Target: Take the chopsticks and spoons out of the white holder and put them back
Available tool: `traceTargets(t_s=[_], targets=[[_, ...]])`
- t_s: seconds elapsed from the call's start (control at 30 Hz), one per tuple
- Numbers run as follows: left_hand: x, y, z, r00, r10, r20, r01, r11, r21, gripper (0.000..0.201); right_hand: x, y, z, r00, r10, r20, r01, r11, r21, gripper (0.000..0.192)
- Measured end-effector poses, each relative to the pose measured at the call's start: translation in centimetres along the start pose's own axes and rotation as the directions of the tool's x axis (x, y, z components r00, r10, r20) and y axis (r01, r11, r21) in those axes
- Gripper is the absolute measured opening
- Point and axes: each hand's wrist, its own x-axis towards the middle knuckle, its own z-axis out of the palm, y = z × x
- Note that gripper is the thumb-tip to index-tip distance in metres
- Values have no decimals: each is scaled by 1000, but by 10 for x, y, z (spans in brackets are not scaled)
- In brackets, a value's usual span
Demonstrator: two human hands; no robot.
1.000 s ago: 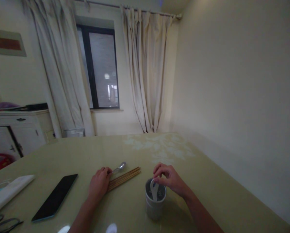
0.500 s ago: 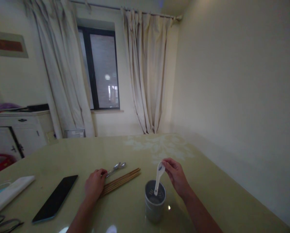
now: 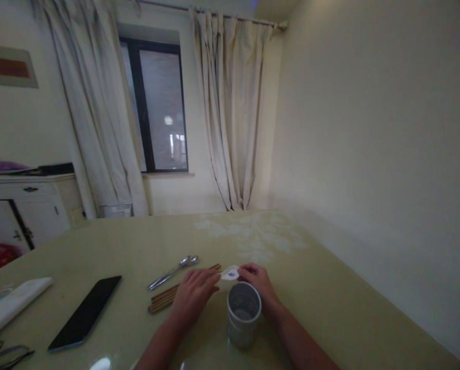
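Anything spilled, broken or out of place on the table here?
Nothing stands out. The cup stands upright, the white spoon is held between both hands above it, and the metal spoons and chopsticks lie flat, undamaged.

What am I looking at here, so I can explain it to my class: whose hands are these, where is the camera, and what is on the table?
The camera sits on a person's head, looking forward and down, so both bare hands are the wearer's own. The left hand and right hand meet over a small white ceramic spoon with a blue mark, just behind a grey cylindrical holder. On the glossy pale green table lie brown wooden chopsticks, two metal spoons, a black phone, a white flat case and dark-framed glasses.
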Motion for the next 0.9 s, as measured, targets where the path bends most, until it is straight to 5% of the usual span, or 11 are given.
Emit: traceTargets(t_s=[0.4, 0.53, 0.7, 0.9], targets=[[3, 6, 5, 978, 201, -49, -193, 972, 131, 22, -2, 7, 2, 981, 110, 160, -106, 994, -33, 41], [0, -9, -9, 998, -53, 22, 49, 988, 147, 29, -2, 6, 2, 968, 127, 218, -125, 992, -26, 50], [-12, -44, -32, 875, -469, 123, 424, 863, 276, 30, -2, 0, -1, 972, 109, 207, -106, 994, -23, 51], [-23, -65, -30, 819, -551, 161, 494, 819, 293, 34, -6, -4, 0, 973, 105, 207, -104, 994, -14, 47]])
